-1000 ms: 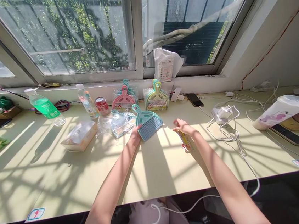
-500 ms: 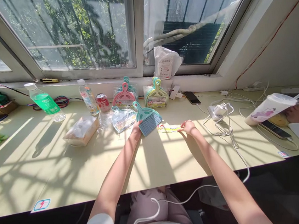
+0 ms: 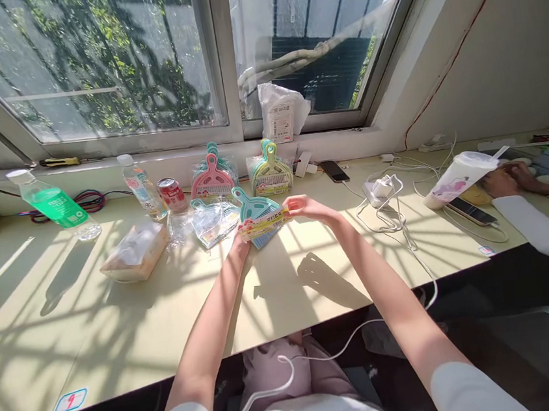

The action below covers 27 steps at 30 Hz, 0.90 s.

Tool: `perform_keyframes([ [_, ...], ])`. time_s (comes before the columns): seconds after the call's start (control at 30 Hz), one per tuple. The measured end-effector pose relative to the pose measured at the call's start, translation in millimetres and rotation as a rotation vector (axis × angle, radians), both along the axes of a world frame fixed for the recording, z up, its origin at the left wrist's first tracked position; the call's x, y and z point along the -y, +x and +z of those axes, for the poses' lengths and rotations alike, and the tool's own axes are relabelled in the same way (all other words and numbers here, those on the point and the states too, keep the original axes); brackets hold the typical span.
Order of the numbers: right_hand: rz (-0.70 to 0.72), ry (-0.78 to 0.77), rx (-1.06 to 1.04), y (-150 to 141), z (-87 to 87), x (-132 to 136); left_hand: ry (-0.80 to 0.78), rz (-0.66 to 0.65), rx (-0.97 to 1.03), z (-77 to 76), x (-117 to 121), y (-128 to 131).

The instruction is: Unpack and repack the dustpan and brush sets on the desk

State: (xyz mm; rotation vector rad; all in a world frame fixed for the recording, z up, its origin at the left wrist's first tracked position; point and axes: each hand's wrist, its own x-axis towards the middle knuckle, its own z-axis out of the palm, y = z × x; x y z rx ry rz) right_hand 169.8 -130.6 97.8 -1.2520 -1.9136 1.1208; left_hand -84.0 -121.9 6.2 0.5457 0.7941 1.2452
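Note:
My left hand [image 3: 239, 243] grips the bristle end of a small teal hand brush [image 3: 254, 207], held just above the yellow desk [image 3: 120, 326]. My right hand [image 3: 307, 207] pinches one end of a yellow paper label strip [image 3: 262, 223] and holds it across the brush's bristles. Both hands are closed on these things. A clear plastic bag with a teal dustpan [image 3: 212, 220] lies right beside the brush on the left.
Packaged pink [image 3: 212, 180] and yellow-green [image 3: 271, 176] brush sets lean against the window sill. A tissue pack [image 3: 133, 252], two bottles [image 3: 53, 204] and a red can [image 3: 171, 193] stand left. Chargers and white cables [image 3: 386, 201] lie right. Another person's hand [image 3: 507, 180] holds a cup [image 3: 458, 177] at far right.
My right hand set the label strip down on the desk, then lifted it and brought it left onto the brush bristles. The left hand kept hold of the brush.

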Motion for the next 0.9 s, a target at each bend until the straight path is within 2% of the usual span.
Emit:
perform_keyframes([
  [0.13, -0.191, 0.079, 0.433, -38, -8.8, -20, 0.044, -0.068, -0.089, 3.8, 6, -2],
  [0.2, -0.298, 0.121, 0.481, -46, -19.1, -23, 0.125, -0.078, -0.123, 5.8, 7, -1],
  [0.33, -0.482, 0.135, 0.281, -47, -42.4, -26, 0.225, -0.041, -0.164, 6.0, 8, 3],
  [0.5, -0.645, 0.059, 0.052, -52, -68.0, -20, 0.206, -0.002, -0.189, 1.4, 5, 5],
  [0.6, -0.891, 0.089, -0.079, -67, -82.1, -5, 0.166, 0.003, -0.182, 4.1, 7, 5],
  [0.67, -0.995, 0.030, -0.282, -80, -90.6, 5, 0.146, 0.010, -0.174, 8.5, 10, 6],
  [0.73, -0.918, -0.133, -0.527, -92, -96.9, 13, 0.140, 0.000, -0.170, 12.8, 14, 8],
  [0.8, -0.746, -0.282, -0.745, -100, -100.1, 16, 0.156, -0.019, -0.187, 15.4, 17, 10],
  [0.9, -0.601, -0.367, -0.910, -102, -99.5, 13, 0.181, -0.042, -0.275, 16.3, 19, 13],
])
